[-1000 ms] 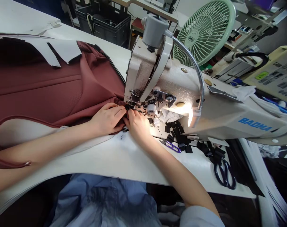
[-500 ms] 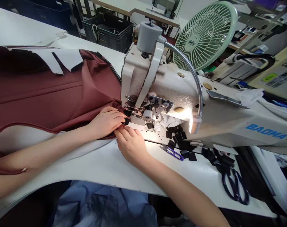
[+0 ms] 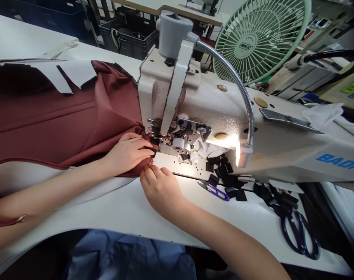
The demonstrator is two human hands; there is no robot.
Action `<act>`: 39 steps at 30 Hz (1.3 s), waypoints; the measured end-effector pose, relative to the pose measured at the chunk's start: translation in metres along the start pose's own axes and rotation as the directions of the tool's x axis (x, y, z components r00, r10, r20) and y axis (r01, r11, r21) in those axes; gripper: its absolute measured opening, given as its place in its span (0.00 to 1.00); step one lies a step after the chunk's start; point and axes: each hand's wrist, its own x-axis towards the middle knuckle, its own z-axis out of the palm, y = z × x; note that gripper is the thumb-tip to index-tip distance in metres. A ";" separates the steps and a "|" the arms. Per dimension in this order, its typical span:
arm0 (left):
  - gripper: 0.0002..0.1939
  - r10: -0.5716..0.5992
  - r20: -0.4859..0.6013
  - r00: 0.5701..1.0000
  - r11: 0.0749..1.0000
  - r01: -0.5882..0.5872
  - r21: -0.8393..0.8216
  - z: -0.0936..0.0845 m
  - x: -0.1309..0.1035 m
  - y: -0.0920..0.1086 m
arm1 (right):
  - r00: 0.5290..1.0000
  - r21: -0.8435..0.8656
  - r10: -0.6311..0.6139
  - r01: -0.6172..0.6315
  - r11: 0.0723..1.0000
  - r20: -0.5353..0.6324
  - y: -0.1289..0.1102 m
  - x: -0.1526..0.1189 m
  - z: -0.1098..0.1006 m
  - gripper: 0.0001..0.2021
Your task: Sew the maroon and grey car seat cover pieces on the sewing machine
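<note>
Lying across the left half of the table (image 3: 130, 210), the maroon fabric (image 3: 63, 120) runs up to the needle area of the sewing machine (image 3: 194, 105), its near corner bunched just in front of the presser foot. On that corner rests the left hand (image 3: 128, 151), palm down, fingers curled and pressing the cloth flat, fingertips right at a small black piece beside the foot. Whether it pinches that piece cannot be told. Just in front of it sits the right hand (image 3: 159, 186), knuckles up and fingers bent loosely, the tips touching the fabric's edge where it meets the lit metal plate; it grips nothing that can be made out.

A white paper pattern (image 3: 68, 74) lies on the fabric at the far left. Right of the needle, a heap of black patches (image 3: 223, 171) spreads over the machine bed and the table, with a crumpled white cloth (image 3: 207, 149) behind it. Purple thread snips (image 3: 214, 189) lie just in front of the patches, near the right hand, and dark scissors (image 3: 299, 233) lie farther right, close to the table's edge. A gooseneck lamp (image 3: 243, 153) curves from the machine's top and shines down on the bed. Behind the machine stands a green fan (image 3: 258, 39), and a dark crate (image 3: 121, 33) sits beyond the table.
</note>
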 end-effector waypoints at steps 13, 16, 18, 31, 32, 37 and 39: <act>0.07 -0.056 0.060 0.997 0.998 0.054 0.041 0.015 0.020 -0.024 | 0.989 0.029 0.130 -0.132 0.991 0.066 0.021 0.008 0.005 0.14; 0.03 -0.072 0.045 0.996 0.996 0.069 0.053 0.017 0.025 -0.029 | 0.986 0.022 0.155 -0.157 0.987 0.064 0.025 0.010 0.007 0.15; 0.02 -0.073 0.037 0.997 0.996 0.071 0.054 0.019 0.029 -0.033 | 0.981 0.034 0.175 -0.178 0.983 0.081 0.027 0.011 0.008 0.16; 0.07 -0.046 -0.007 0.999 0.997 0.046 0.069 0.026 0.037 -0.045 | 0.954 0.116 0.265 -0.282 0.952 0.141 0.031 0.015 0.005 0.20; 0.07 -0.041 0.001 0.999 0.997 0.041 0.069 0.025 0.036 -0.044 | 0.957 0.126 0.257 -0.274 0.954 0.130 0.031 0.015 0.005 0.19; 0.05 -0.028 0.038 0.999 0.997 0.025 0.071 0.021 0.033 -0.042 | 0.972 0.149 0.229 -0.234 0.961 0.052 0.030 0.012 0.006 0.19; 0.05 -0.041 0.033 0.999 0.995 0.038 0.087 0.022 0.033 -0.042 | 0.973 0.137 0.228 -0.232 0.963 0.047 0.032 0.013 0.007 0.19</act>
